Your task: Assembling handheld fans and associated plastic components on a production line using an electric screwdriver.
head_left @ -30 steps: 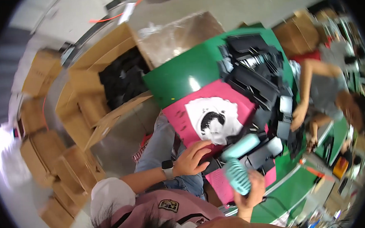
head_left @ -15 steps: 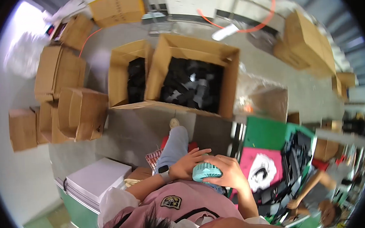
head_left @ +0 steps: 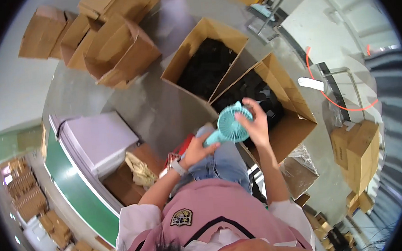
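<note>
Left hand (head_left: 197,149) gripping the handle of a turquoise handheld fan (head_left: 231,124), right hand (head_left: 255,124) wrapped over its round head, fan held above the lap, two open cardboard boxes (head_left: 287,89) of black parts on the floor just beyond, white stack (head_left: 101,140) at the green table's (head_left: 81,192) edge

The handheld fan (head_left: 231,123) looks smooth matt turquoise plastic; the open boxes (head_left: 282,93) are rough brown cardboard on glossy grey floor (head_left: 163,109).

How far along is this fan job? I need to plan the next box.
Done: two open cartons already hold dark items. In hand: the left hand grips the teal fan by its handle, the right hand on its head. Left: it is not yet boxed.
</note>
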The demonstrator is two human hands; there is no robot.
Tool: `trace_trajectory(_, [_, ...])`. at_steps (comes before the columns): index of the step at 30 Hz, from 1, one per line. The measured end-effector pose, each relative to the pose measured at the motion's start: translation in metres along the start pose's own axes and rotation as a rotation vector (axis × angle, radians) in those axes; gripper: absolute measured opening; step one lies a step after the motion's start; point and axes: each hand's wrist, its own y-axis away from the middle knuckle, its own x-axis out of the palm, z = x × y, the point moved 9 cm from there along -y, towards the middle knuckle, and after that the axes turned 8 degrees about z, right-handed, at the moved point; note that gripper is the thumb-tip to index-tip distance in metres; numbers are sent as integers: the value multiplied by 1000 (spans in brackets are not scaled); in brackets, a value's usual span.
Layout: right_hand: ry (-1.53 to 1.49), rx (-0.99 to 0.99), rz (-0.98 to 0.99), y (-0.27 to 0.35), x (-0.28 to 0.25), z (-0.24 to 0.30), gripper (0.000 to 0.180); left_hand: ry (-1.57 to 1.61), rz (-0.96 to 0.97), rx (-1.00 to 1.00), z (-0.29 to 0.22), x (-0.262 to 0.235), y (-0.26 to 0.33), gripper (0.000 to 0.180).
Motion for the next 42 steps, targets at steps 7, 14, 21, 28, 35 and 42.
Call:
trace_trajectory(7, [-554,295,312,-75,78,-70,48,583,-321,-57,4,-64,-3,31])
trace_trajectory(14, [-514,703,669,-96,235,-111,42,468,-384,-38,29,-169,-17,32])
trace_trajectory(21, [-610,721,215,-258,326,-180,25,-360,-175,-189,15,-386,-27,31])
trace_trajectory(28, [-151,889,-14,-318,265,-241,19,-133,-220,360,-247,-572,-30,19])
trace_trajectory(35, [-61,1023,-211,-247,206,-291,19,-176,288,1113,-476,-530,-84,21])
trace_trajectory(42, [-113,1091,-539,-289,154,-337,42,-587,392,1396,-581,-443,-248,23])
